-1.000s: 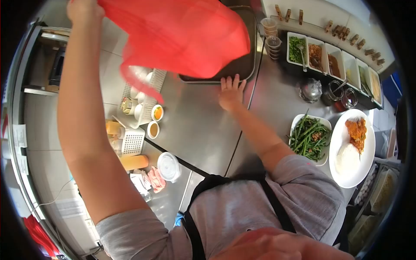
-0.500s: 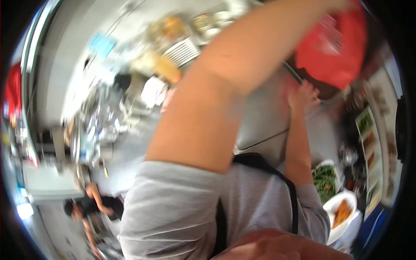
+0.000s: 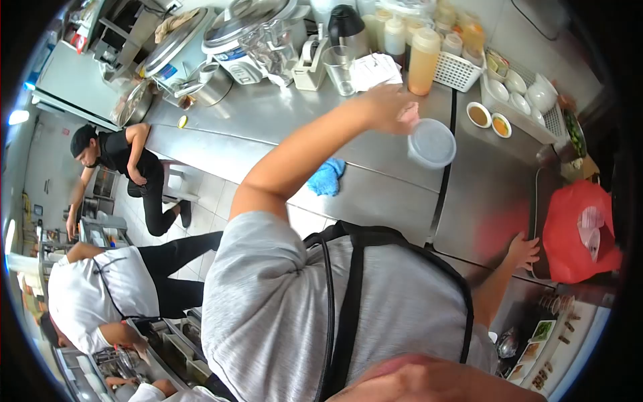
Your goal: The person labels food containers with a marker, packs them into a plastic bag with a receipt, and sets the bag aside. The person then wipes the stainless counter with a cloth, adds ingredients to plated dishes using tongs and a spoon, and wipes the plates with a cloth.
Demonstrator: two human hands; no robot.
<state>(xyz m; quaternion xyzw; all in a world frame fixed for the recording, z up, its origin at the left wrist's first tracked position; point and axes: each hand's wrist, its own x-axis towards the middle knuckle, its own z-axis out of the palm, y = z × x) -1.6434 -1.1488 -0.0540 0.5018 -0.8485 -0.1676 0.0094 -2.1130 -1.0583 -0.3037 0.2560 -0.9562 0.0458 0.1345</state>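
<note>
My left hand (image 3: 392, 110) is out over the steel counter, blurred, its fingers closed at the rim of a round plastic container (image 3: 432, 144) with a translucent lid. Something pink (image 3: 408, 114) shows at the fingertips; I cannot make out what it is. My right hand (image 3: 522, 252) has its fingers spread and lies at the rim of a dark tray, holding nothing. Just beyond it sits a red plastic bag (image 3: 580, 231) with a clear wrapped item on top. Two small sauce dishes (image 3: 478, 114) stand right of the container.
A blue cloth (image 3: 327, 177) lies on the counter (image 3: 388, 201). Along the back stand squeeze bottles (image 3: 423, 60), a white basket (image 3: 458, 70), a tape dispenser (image 3: 311, 63) and large lidded pots (image 3: 248, 30). Two co-workers (image 3: 144, 161) are on the left.
The view has swung leftward. My left arm, stretched toward the red bag before, is now bent over the counter with the container. My right hand stays by the bag.
</note>
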